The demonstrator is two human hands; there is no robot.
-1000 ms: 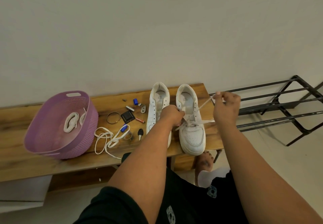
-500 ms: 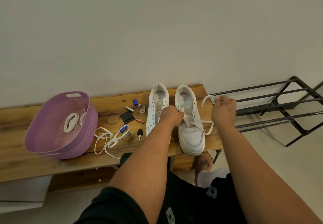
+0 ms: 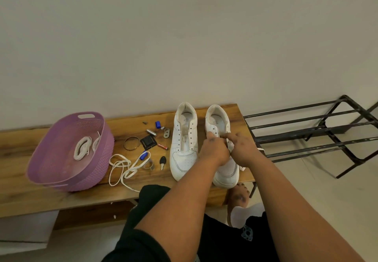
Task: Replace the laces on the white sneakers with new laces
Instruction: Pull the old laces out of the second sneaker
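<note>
Purple basket (image 3: pixel 61 171) sits left on the wooden bench (image 3: pixel 20 196); bangle (image 3: pixel 132 143), key (image 3: pixel 162 162) nearby; black metal rack (image 3: pixel 306 137) right.

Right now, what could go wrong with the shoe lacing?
Both hands, left hand and right hand, crowd the right sneaker, hiding its eyelets, so one might get skipped. That sneaker sits near the bench edge and could get tugged off. The loose lace overhangs the front edge and may slip down.
</note>
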